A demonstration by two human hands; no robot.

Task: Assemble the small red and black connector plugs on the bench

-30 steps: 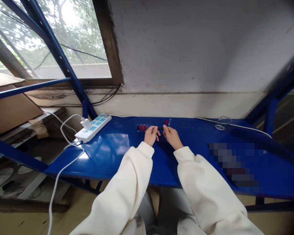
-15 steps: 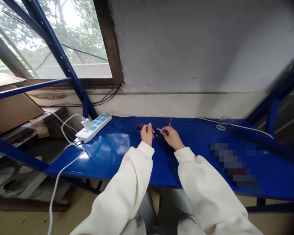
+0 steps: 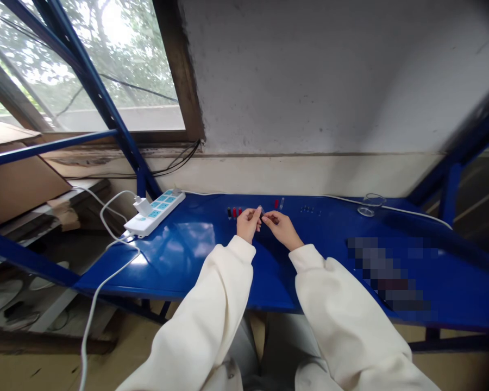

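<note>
While my left hand (image 3: 248, 224) pinches a small piece (image 3: 261, 212) at its two o'clock, my right hand (image 3: 282, 227) sits at three, grip too small to tell. Best handling: left steady, right light.

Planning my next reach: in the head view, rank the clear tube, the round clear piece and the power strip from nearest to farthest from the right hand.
From the right hand:
1. clear tube, just beyond it
2. round clear piece, off to the right
3. power strip, far left
</note>
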